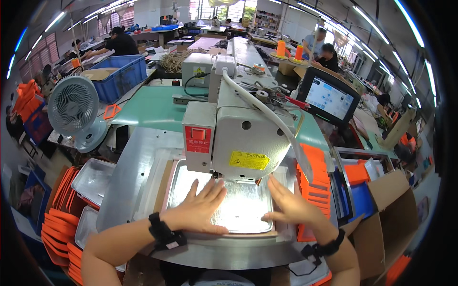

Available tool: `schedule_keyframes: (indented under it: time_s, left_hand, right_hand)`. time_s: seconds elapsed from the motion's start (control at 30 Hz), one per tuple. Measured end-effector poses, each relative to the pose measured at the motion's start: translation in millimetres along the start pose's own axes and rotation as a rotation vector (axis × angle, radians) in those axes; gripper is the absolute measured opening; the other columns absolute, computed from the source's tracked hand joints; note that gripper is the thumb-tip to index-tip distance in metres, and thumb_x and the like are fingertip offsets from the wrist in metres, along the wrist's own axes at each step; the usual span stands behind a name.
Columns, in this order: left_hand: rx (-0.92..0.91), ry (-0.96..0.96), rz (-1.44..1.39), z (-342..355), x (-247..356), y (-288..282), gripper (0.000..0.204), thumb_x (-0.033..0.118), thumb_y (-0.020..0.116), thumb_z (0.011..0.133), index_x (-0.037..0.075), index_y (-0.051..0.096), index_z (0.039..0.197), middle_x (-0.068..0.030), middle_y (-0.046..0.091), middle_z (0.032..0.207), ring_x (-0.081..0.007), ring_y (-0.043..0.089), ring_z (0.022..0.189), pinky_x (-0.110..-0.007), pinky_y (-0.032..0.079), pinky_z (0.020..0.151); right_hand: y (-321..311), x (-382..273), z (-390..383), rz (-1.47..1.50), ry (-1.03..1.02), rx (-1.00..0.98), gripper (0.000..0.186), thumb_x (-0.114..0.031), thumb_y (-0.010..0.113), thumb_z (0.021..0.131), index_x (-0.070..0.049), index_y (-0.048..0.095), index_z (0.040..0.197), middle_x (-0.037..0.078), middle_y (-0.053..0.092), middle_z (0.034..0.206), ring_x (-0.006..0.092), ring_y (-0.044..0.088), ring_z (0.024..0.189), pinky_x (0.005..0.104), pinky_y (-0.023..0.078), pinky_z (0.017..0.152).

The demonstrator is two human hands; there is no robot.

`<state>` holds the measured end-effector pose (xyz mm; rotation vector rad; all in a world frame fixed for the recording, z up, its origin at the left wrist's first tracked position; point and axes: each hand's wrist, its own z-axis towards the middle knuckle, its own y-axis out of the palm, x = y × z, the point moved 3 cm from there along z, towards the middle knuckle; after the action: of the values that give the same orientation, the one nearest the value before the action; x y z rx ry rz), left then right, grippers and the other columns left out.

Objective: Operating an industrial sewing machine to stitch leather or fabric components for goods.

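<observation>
- Reaching in closest with banded forearms (112, 240).
- Facing a big grey sewing machine (245, 128).
- Touching a silvery panel (243, 212) lying flat beneath the machine's head.
- Spreading the left hand (201, 205) wide across the panel's left part, gripping nothing.
- Resting the right hand (292, 205), part-open, thumb apart, at its right edge, holding nothing.
</observation>
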<state>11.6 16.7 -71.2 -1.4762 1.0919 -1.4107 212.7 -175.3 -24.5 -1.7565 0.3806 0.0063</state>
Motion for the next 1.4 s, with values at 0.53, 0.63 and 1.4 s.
schedule_keyframes:
  time_s: [0.53,0.63,1.4]
  left_hand:
    - [0.485,-0.64,-0.277,-63.2,-43.9,-77.8,0.052,0.009,0.055,0.082,-0.003,0.056,0.133,-0.0276,0.064,0.083,-0.0427,0.064,0.081,-0.047,0.051,0.072]
    - [0.458,-0.703,-0.253,-79.8,-36.7,-83.2,0.059,0.006,0.055,0.08,-0.002,0.051,0.138,-0.0296,0.063,0.086,-0.042,0.065,0.082,-0.045,0.05,0.073]
    - [1.109,-0.467,-0.965,-80.6,102.2,-10.6,0.038,0.016,0.076,0.089,0.0,0.059,0.119,-0.0084,0.065,0.11,-0.0176,0.061,0.1,-0.033,0.049,0.089]
  right_hand:
    - [26.6,-33.9,-13.8,0.033,0.085,0.524,0.048,-0.016,0.064,0.086,0.012,0.054,0.123,0.019,0.065,0.081,0.0379,0.065,0.068,0.046,0.053,0.06]
    - [24.2,-40.9,-0.6,0.035,0.089,0.418,0.051,-0.015,0.063,0.086,0.011,0.051,0.128,0.019,0.066,0.082,0.0379,0.065,0.072,0.0474,0.053,0.064]
    - [23.7,-60.8,57.7,0.385,-0.112,0.311,0.024,-0.003,0.071,0.082,0.003,0.066,0.105,0.021,0.068,0.084,0.0279,0.069,0.075,0.0377,0.053,0.071]
